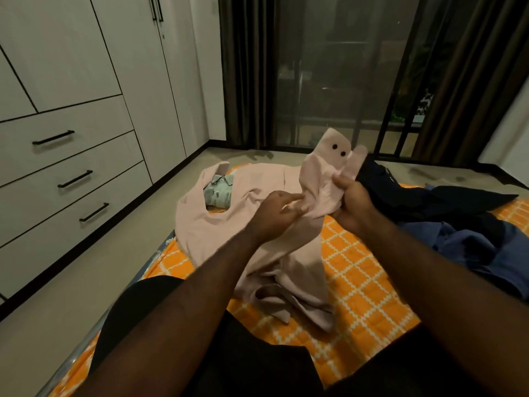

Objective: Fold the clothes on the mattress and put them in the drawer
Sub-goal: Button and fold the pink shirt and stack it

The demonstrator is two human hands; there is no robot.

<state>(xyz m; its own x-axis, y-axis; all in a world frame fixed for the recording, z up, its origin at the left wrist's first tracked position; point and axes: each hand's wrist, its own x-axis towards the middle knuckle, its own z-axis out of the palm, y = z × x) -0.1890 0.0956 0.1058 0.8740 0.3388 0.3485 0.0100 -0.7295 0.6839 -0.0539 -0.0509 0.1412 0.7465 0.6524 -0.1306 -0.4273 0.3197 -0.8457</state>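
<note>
Seated person is working a pink shirt (206,230), spread across the orange-checked mattress (363,287), w/ both hands. R hand (350,202) is gripping the sleeve near its two-button cuff (332,150), fingers curled tight, holding it upright; L hand (272,214) is pinching sleeve fabric just beside it, fingers only partly curled. Folding looks to be at the sleeve stage, body not yet folded. Next move is likely calling for laying the sleeve flat across the shirt. Dark clothes (458,224) are waiting at right; drawers (71,179), at left, are sitting closed
</note>
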